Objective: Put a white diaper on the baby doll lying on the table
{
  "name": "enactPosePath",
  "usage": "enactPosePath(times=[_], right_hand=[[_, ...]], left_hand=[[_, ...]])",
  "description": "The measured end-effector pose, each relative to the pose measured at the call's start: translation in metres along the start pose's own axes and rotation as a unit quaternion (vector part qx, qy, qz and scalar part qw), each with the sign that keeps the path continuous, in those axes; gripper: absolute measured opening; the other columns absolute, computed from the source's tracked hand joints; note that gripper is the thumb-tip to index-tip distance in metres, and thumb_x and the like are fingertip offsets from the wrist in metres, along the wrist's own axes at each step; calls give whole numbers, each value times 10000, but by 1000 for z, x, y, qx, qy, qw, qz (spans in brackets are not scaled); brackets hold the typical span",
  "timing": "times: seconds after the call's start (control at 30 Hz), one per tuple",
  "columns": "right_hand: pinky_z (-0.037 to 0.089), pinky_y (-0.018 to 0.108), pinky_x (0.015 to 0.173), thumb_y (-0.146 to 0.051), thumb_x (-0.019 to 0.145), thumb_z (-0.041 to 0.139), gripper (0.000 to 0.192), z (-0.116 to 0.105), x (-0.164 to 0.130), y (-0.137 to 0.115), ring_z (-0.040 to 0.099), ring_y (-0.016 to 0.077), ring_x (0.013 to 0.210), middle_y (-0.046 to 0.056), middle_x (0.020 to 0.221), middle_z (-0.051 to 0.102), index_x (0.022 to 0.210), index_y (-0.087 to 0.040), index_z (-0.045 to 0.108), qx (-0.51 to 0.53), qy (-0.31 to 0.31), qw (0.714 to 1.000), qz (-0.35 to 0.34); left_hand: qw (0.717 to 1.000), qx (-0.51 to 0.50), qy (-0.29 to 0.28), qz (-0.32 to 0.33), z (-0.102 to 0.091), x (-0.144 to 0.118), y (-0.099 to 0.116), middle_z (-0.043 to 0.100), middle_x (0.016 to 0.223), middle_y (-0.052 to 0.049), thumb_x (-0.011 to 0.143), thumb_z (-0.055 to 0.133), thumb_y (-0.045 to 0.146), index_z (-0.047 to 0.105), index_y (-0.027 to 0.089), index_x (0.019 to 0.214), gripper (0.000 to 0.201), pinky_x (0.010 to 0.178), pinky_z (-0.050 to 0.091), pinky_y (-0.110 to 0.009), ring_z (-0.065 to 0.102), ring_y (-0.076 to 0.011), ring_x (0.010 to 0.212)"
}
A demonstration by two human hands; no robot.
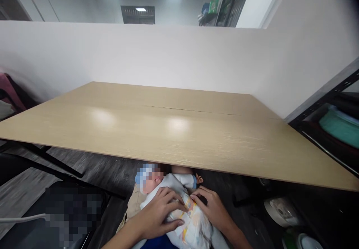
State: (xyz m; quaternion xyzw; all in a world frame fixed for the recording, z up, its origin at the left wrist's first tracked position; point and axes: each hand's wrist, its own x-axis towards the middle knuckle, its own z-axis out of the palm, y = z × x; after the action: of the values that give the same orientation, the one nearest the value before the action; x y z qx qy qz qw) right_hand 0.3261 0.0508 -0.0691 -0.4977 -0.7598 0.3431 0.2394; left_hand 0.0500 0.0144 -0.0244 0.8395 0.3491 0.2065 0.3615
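— What are the two hands on?

— A small baby doll in a white soft-cloth romper with a blue knit cap (168, 193), lying on the person's lap just below the near edge of the broad pale wooden desk (174, 129). It wears a white printed disposable diaper (190, 222) round its middle. The left hand (159, 213) lies on the doll's chest and belly, fingers spread and curled over the diaper's upper edge. The right hand (214, 207) comes in from the other side, fingers bent, tips pressing at the diaper's waistband; whether it pinches a tab I cannot tell.

— How would it handle?

— Light, I'd judge, and floppy in the limbs. The cloth is soft and gives under the fingers, and the diaper looks thin and crinkly, easy to tear at the fastenings. One little arm in a blue cuff (193, 181) sticks up loose toward the desk's underside.

— Where to hold it?

— Around the trunk, a palm under the back and the head supported; the diaper by its side flaps, not the middle.

— Anything else about?

— A white partition wall (168, 54) behind the desk, a black metal shelf rack (328, 110) to the right, grey flooring (117, 170) beneath.
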Motion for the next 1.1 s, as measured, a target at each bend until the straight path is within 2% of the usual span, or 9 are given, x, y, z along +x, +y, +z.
enactPosePath(times=[0.27, 0.37, 0.5, 0.67, 0.8, 0.9, 1.0, 1.03, 1.1], right_hand=[[585, 505, 1001, -446, 1063, 522, 361, -2, 22, 31, 768, 331, 1078, 116, 1073, 823, 943, -251, 801, -36, 82, 996, 3], [540, 546, 1113, -396, 1061, 545, 306, -4, 22, 13, 715, 332, 1237, 117, 1225, 800, 1145, -269, 810, -50, 72, 996, -12], [507, 479, 1171, -253, 1042, 567, 350, 1, 14, -37, 663, 276, 1303, 91, 1359, 739, 1345, -287, 738, -24, -38, 996, -73], [530, 425, 1064, -219, 996, 625, 263, 7, -2, -84, 671, 277, 1185, 72, 1229, 750, 1218, -282, 752, -38, -109, 990, -81], [508, 348, 926, -415, 1046, 612, 252, -28, -27, -86, 688, 234, 951, 29, 924, 762, 929, -237, 747, -46, -174, 984, -10], [491, 300, 832, -550, 1074, 518, 438, -58, -51, -70, 688, 217, 862, 20, 832, 755, 863, -242, 747, -47, -195, 975, 91], [473, 281, 744, -537, 1059, 494, 435, -58, -68, -48, 689, 217, 784, 28, 754, 752, 854, -236, 733, -76, -188, 967, 154], [455, 279, 697, -520, 1042, 504, 413, -51, -72, -40, 685, 216, 753, 33, 742, 754, 840, -232, 721, -93, -187, 964, 167], [422, 281, 636, -486, 1014, 508, 386, -32, -78, -23, 687, 215, 722, 48, 773, 775, 808, -229, 707, -128, -168, 961, 178]], left_hand=[[997, -33, 37, -54, 16, 5, -3, 709, 1257, -26, 1015, 733, 397, 716, 298, 1183, 195, 1083, 395, -414, 567, -254, 1203], [997, -23, 28, -74, 18, 13, 2, 689, 1250, -32, 1017, 725, 397, 710, 304, 1206, 211, 1056, 411, -426, 559, -266, 1196], [998, -6, 12, -58, -3, 9, 17, 685, 1289, -41, 1047, 677, 353, 710, 274, 1111, 106, 1074, 418, -416, 554, -264, 1232], [992, -44, -122, -5, -43, -23, 20, 785, 1120, 15, 969, 757, 238, 746, 303, 1066, 117, 1070, 451, -349, 674, -219, 1135], [969, -80, -234, 12, -43, -29, 1, 819, 955, 30, 905, 788, 175, 782, 249, 996, 117, 905, 512, -272, 736, -156, 835], [980, -59, -190, 27, -29, -2, 1, 817, 975, 31, 974, 774, 368, 767, 261, 1073, 146, 1045, 472, -327, 734, -164, 881], [992, 28, -113, 43, -7, 48, 12, 785, 1200, -44, 1010, 702, 537, 724, 253, 1196, 340, 1120, 447, -403, 693, -248, 1177], [989, 82, -112, 44, 4, 67, 16, 756, 1300, -94, 964, 744, 567, 708, 230, 1250, 444, 1136, 447, -457, 656, -303, 1269], [963, 173, -201, 52, 28, 104, 19, 737, 1361, -175, 851, 856, 528, 702, 167, 1307, 601, 1122, 470, -541, 635, -384, 1330]])
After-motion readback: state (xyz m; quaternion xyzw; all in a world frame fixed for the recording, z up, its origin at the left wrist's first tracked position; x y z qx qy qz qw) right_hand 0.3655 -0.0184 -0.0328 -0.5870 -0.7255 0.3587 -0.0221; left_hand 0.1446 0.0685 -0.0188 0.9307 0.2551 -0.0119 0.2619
